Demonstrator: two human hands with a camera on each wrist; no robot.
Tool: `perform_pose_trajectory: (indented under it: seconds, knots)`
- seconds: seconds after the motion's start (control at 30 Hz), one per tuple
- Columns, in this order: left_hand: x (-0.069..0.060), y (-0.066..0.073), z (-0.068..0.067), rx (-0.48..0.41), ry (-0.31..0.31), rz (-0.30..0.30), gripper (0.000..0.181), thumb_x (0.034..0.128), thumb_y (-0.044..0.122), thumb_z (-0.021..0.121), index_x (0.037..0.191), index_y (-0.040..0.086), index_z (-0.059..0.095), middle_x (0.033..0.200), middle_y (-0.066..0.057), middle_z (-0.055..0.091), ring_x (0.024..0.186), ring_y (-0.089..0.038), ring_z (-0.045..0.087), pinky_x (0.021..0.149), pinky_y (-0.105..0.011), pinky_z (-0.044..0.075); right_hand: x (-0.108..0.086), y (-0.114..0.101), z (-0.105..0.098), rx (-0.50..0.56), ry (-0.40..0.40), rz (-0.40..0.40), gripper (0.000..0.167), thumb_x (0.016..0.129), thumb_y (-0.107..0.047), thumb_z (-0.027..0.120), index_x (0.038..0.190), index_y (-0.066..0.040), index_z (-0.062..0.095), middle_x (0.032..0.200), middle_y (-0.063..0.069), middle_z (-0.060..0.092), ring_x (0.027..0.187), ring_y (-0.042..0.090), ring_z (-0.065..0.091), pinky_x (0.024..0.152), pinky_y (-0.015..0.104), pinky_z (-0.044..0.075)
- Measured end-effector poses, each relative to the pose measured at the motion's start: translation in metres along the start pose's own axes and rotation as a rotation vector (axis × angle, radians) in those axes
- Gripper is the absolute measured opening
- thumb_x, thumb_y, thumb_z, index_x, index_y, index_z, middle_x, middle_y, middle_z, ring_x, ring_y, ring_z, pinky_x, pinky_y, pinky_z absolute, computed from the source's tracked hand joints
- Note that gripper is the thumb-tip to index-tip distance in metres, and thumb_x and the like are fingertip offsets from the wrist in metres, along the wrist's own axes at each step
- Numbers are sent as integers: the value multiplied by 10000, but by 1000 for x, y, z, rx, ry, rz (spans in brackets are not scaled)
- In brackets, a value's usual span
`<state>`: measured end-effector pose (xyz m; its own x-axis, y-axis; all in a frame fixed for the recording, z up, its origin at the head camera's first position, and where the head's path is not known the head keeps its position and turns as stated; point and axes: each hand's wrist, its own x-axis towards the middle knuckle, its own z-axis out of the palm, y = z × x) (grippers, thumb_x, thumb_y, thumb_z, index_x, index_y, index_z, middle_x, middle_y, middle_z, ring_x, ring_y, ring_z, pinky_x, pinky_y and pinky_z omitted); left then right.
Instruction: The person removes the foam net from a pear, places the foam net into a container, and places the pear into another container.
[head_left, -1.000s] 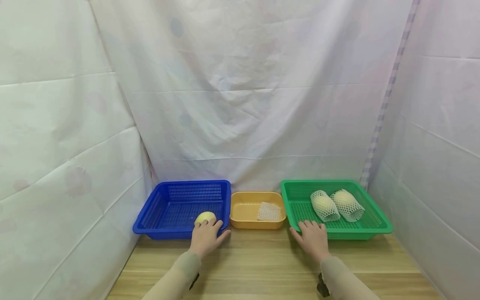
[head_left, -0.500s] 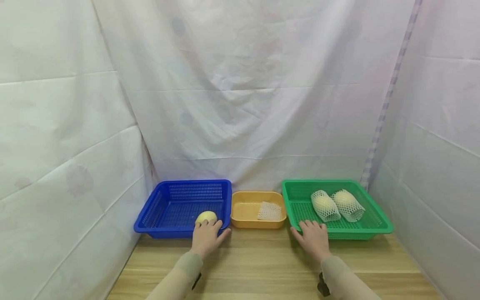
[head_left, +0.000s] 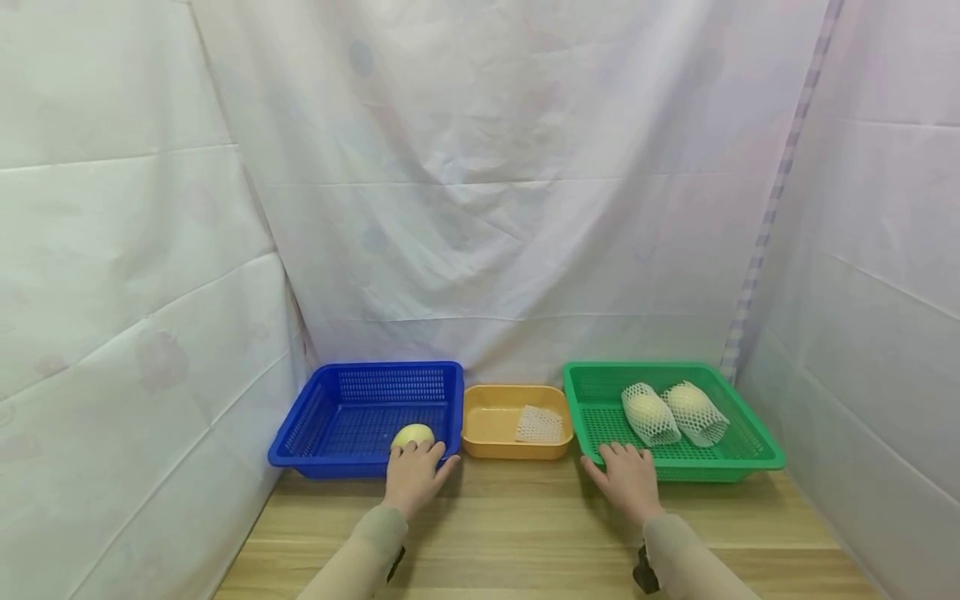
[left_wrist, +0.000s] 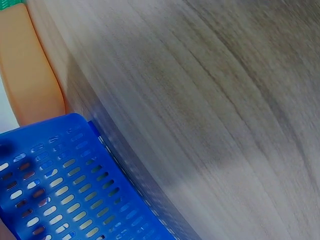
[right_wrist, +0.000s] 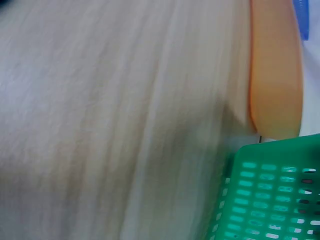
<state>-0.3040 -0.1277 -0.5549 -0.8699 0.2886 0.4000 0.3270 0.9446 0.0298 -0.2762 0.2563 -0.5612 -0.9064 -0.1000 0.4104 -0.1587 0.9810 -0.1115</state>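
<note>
My left hand [head_left: 412, 479] rests on the front rim of a blue perforated plastic basket [head_left: 360, 417], fingers extended over the edge and thumb out to the right. Just beyond its fingertips lies a pale yellow round fruit [head_left: 413, 433], partly hidden; whether they touch it I cannot tell. On the front left rim of a green basket [head_left: 592, 417], my right hand [head_left: 630, 483] lies with relaxed fingers. Two pale round fruits, a left one [head_left: 647, 411] and a right one [head_left: 686, 402], sit in that basket, each inside a white foam net sleeve.
Between the baskets stands a shallow orange-yellow tray [head_left: 487, 451] with a flat white foam net [head_left: 538, 424] in its right half. All three containers sit at the back of a wooden table [head_left: 517, 533]. White cloth [head_left: 487, 208] hangs behind and at both sides.
</note>
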Motion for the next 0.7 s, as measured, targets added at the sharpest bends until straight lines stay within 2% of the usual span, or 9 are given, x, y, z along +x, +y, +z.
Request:
perform_pose_trajectory:
  seconds: [0.23, 0.3, 0.4, 0.47, 0.57, 0.7]
  knots:
    - [0, 0, 2, 3, 7, -6, 471, 944, 583, 481, 1137, 203, 681, 1097, -36, 670, 949, -321, 583, 849, -565, 408, 9, 0, -16, 81, -163, 67, 607, 905, -604, 539, 1087, -48, 698, 1037, 121, 674, 911, 325, 610, 724, 491, 413]
    - [0, 0, 2, 1, 13, -4, 476, 946, 584, 478, 1139, 200, 683, 1095, -38, 671, 947, -323, 583, 850, -563, 408, 13, 1, -21, 132, -214, 91, 580, 894, -608, 554, 1038, -66, 707, 906, 75, 686, 800, 270, 623, 667, 453, 438]
    - [0, 0, 3, 3, 22, 6, 469, 945, 579, 484, 1133, 200, 685, 1078, -37, 673, 930, -318, 584, 833, -554, 414, 18, 3, -28, 225, -268, 131, 540, 876, -641, 552, 916, -124, 699, 716, -24, 618, 618, 174, 560, 544, 370, 433]
    - [1, 0, 2, 6, 26, 9, 464, 944, 577, 487, 1129, 200, 685, 1067, -36, 672, 919, -315, 585, 823, -547, 417, 22, 5, -34, 292, -284, 151, 470, 879, -617, 573, 835, -159, 671, 632, -58, 551, 541, 138, 494, 481, 331, 404]
    - [1, 0, 2, 6, 25, 10, 451, 941, 570, 500, 1122, 200, 685, 1059, -37, 671, 910, -313, 584, 819, -551, 417, 31, 9, -42, 351, -284, 153, 403, 884, -566, 608, 810, -173, 657, 645, -53, 549, 542, 140, 492, 468, 321, 397]
    - [1, 0, 2, 6, 23, 10, 441, 939, 570, 504, 1102, 201, 683, 1044, -35, 667, 895, -308, 581, 806, -544, 418, 45, 20, -53, 379, -283, 139, 352, 881, -506, 651, 877, -155, 670, 711, -51, 596, 580, 129, 532, 492, 330, 437]
